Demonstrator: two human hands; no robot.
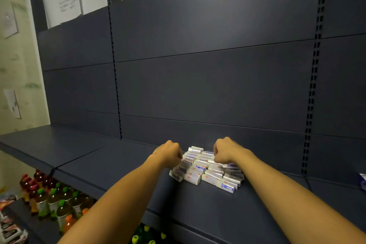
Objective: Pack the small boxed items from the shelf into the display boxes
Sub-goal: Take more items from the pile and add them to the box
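Both arms are reaching out to the pile of small boxed items (pixel 208 168), a heap of white cartons with blue and red print lying on the dark blue shelf (pixel 118 164) in the lower middle of the frame, close to the back panel. The left hand (pixel 168 152) is sitting at the pile's upper left edge and the right hand (pixel 222 151) at its upper right. Both are curled with knuckles up and fingertips tucked down among the top cartons, so they seem to be pinching or gathering boxes. I cannot tell exactly which cartons each one is gripping, because the fingers are hidden behind the backs of the hands.

To my eye this is the picking-up step: collecting a handful from the shelf before any packing is happening. The next move calls for lifting a tidy bunch without toppling the loose stack, then carrying it to a display box.

No open display box is showing clearly here. A pale object (pixel 363 181) is being cut off by the right edge of the frame, and what it is stays unclear. The print on the cartons is too small to read. Bottled drinks (pixel 53 202) with green and red caps are standing on a lower shelf at the lower left, partly cut off.
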